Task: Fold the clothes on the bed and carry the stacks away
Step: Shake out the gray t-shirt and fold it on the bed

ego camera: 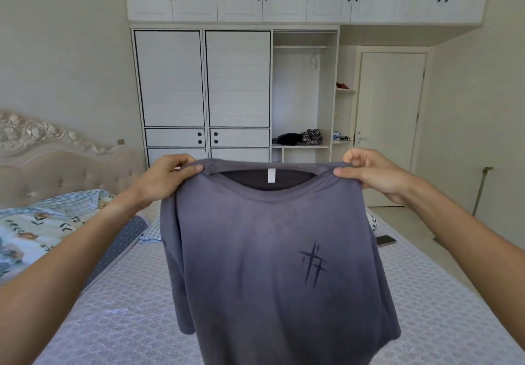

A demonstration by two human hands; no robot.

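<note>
A grey T-shirt with a dark slash print on its chest hangs upright in the air over the bed. My left hand pinches its left shoulder beside the collar. My right hand pinches the right shoulder the same way. The shirt's front faces me, a white label shows inside the neck, and the hem drops out of view at the bottom edge.
A floral quilt lies bunched at the left by the padded headboard. A phone lies on the bed's right side. A white wardrobe stands ahead, with folded clothes in its open section. A door is at the right.
</note>
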